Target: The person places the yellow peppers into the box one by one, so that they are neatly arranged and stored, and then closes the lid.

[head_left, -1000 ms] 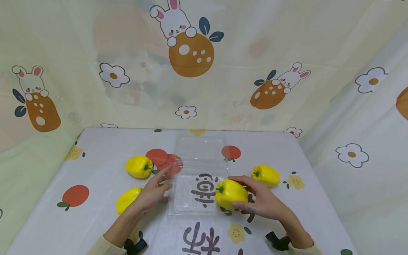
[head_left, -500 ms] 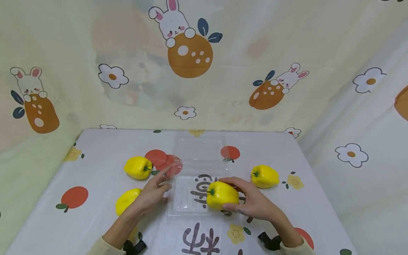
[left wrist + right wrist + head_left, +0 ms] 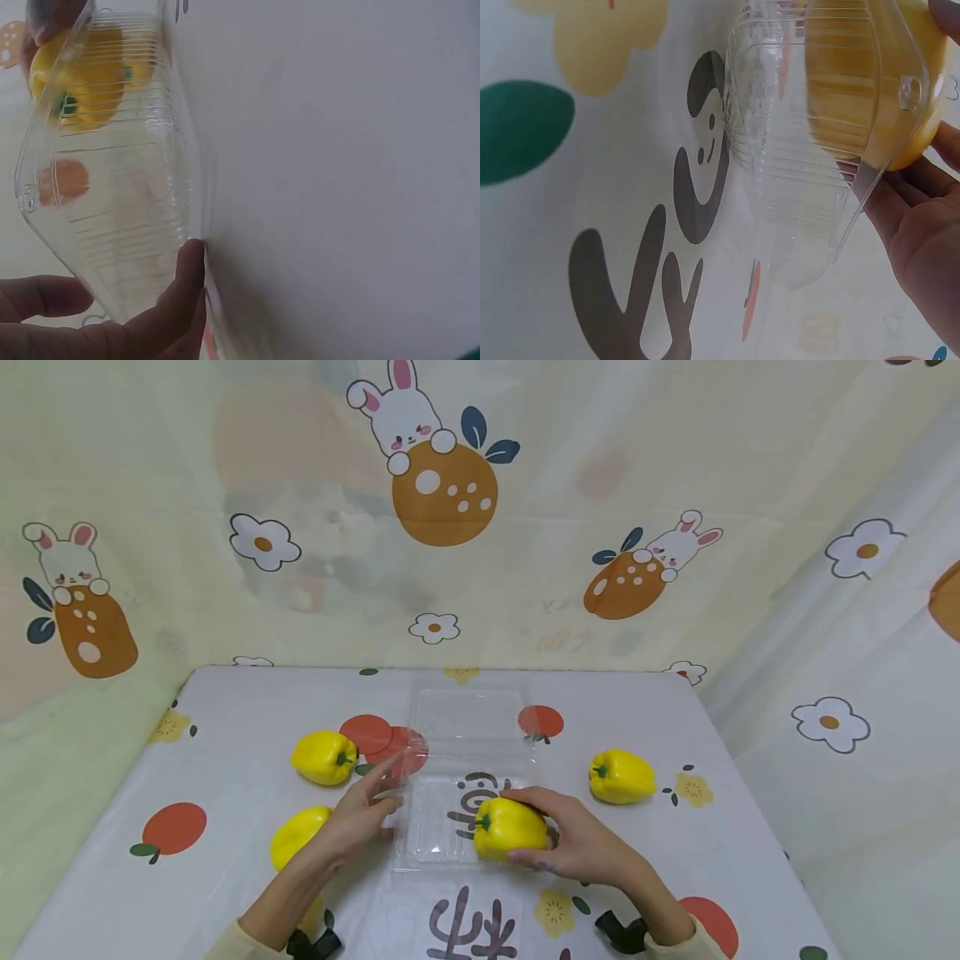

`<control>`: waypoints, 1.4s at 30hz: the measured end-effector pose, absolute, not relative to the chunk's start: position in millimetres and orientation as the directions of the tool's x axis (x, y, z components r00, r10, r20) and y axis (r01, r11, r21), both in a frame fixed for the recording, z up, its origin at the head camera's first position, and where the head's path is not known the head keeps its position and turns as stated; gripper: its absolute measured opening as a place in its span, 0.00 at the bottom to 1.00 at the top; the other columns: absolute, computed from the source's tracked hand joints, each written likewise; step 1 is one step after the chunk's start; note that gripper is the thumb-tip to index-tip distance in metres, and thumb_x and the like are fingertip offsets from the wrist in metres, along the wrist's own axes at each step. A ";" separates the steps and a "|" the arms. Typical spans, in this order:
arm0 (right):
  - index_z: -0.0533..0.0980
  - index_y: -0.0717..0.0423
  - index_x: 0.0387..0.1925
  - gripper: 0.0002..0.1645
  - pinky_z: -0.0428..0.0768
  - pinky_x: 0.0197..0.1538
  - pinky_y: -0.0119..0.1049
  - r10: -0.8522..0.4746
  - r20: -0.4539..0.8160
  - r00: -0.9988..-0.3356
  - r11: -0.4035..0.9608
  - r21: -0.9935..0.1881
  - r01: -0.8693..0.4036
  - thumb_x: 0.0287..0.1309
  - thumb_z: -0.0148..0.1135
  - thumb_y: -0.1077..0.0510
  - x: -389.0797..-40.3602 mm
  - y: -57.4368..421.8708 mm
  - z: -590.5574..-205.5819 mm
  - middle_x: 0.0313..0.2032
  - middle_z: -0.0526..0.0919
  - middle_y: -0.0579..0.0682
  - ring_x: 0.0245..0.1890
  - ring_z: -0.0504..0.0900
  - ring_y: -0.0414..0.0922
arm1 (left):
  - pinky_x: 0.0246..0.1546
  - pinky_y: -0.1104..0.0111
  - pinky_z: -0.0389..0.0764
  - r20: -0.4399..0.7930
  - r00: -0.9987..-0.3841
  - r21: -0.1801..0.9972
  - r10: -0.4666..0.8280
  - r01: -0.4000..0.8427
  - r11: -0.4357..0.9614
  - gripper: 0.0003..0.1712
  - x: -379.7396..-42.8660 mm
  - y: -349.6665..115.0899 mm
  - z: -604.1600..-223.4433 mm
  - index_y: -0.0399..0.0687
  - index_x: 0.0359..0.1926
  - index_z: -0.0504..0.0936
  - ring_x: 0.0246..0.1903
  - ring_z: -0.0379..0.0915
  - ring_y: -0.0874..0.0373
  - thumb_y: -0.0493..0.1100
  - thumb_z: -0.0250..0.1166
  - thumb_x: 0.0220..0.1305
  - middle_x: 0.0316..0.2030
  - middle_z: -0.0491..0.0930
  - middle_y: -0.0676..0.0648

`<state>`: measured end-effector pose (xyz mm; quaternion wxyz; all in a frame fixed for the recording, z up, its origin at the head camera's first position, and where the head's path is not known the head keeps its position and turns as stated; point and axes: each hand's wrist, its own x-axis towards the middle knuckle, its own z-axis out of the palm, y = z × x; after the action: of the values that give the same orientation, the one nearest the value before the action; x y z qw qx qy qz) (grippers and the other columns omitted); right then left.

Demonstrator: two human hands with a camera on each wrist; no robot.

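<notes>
My right hand (image 3: 573, 839) grips a yellow bell pepper (image 3: 510, 831) from its right side, with the green stem end facing left. The pepper is over the right part of a clear plastic clamshell box (image 3: 423, 831). In the right wrist view, the pepper (image 3: 907, 82) shows partly through the box's clear wall and partly above its rim. My left hand (image 3: 356, 814) touches the left side of the box with extended fingers. The left wrist view shows its fingers (image 3: 180, 277) against the low outer wall. The box's lid (image 3: 472, 714) lies folded back behind it.
One yellow bell pepper (image 3: 324, 757) lies at the back left, and another (image 3: 298, 835) is partly hidden by my left forearm. A further pepper (image 3: 622, 777) lies to the right. A patterned cloth (image 3: 247, 710) covers the table, with curtains behind and at the sides.
My right hand has carried the pepper left and slightly nearer to me, over the box. My left hand has stayed at the box's left side.
</notes>
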<state>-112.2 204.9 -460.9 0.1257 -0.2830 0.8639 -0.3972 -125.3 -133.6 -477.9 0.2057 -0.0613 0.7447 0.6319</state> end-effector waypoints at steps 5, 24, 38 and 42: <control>0.73 0.42 0.72 0.43 0.80 0.72 0.46 -0.582 -0.012 -0.813 0.560 -0.732 -0.390 0.59 0.76 0.37 -111.3 201.1 -459.5 0.67 0.81 0.36 0.61 0.81 0.39 | 0.61 0.43 0.85 -0.382 -0.908 0.918 0.174 -0.350 0.188 0.41 -125.5 -132.9 -476.2 0.70 0.82 0.60 0.70 0.70 0.34 0.35 0.56 0.76 0.77 0.65 0.34; 0.70 0.48 0.76 0.44 0.81 0.70 0.50 -0.585 -0.108 -0.804 0.645 -0.663 -0.380 0.64 0.73 0.39 -108.1 190.4 -461.4 0.68 0.80 0.42 0.58 0.80 0.39 | 0.60 0.42 0.85 -0.374 -0.907 0.921 0.193 -0.340 0.189 0.41 -125.2 -133.4 -476.5 0.68 0.83 0.58 0.70 0.69 0.32 0.34 0.56 0.77 0.77 0.63 0.33; 0.67 0.51 0.77 0.45 0.78 0.72 0.55 -0.582 -0.126 -0.804 0.670 -0.634 -0.385 0.66 0.71 0.41 -109.7 187.0 -461.6 0.70 0.78 0.48 0.64 0.79 0.46 | 0.61 0.42 0.85 -0.382 -0.905 0.917 0.186 -0.346 0.200 0.41 -126.1 -133.5 -474.9 0.69 0.84 0.57 0.71 0.69 0.32 0.35 0.56 0.77 0.78 0.63 0.33; 0.66 0.50 0.78 0.45 0.77 0.74 0.56 -0.575 -0.135 -0.807 0.678 -0.632 -0.377 0.66 0.71 0.41 -108.8 187.1 -461.7 0.71 0.77 0.48 0.66 0.78 0.48 | 0.60 0.43 0.85 -0.383 -0.905 0.916 0.185 -0.347 0.200 0.41 -125.4 -133.6 -475.0 0.69 0.83 0.58 0.71 0.70 0.33 0.35 0.56 0.77 0.77 0.64 0.34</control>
<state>-108.8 187.1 -461.7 0.1637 -0.2641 0.9011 -0.3025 -125.4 -133.6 -475.0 0.2111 -0.0545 0.7452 0.6302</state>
